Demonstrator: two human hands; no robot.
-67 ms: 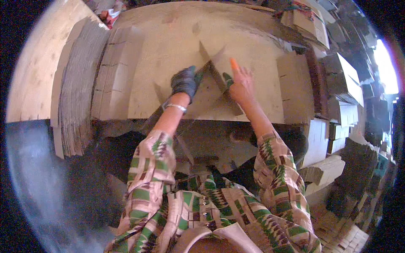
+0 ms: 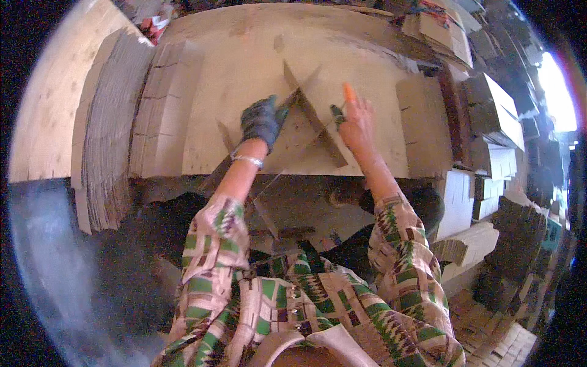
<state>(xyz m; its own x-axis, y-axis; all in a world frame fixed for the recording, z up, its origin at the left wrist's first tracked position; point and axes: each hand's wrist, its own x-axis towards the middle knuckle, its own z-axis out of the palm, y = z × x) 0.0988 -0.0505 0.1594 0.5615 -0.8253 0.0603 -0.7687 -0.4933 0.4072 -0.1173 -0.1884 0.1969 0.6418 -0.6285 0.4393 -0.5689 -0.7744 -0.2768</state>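
Observation:
Several slotted cardboard strips (image 2: pixel 318 131) stand on edge, crossing one another near the middle of the wooden tabletop (image 2: pixel 244 67). My left hand (image 2: pixel 260 125), in a dark glove, is closed around one of the crossed strips, with thumb and fingertips near the crossing point. My right hand (image 2: pixel 358 127) is just right of the strips and apart from them. It wears an orange cover on one finger and a dark green one on the thumb; its fingers are stretched out and hold nothing. Motion blurs the strips' lower ends.
Stacks of cardboard strips (image 2: pixel 160 113) and more cardboard (image 2: pixel 113 116) line the table's left side. Another cardboard stack (image 2: pixel 425 125) lies at the right edge, beside white-faced bundles (image 2: pixel 489 113). A red and white item (image 2: pixel 153 27) is at the far left. Cut cardboard (image 2: pixel 468 244) lies lower right.
My right hand has drawn away to the right from the strips, widening the gap. My left hand has shifted slightly left. The whole view has moved a little.

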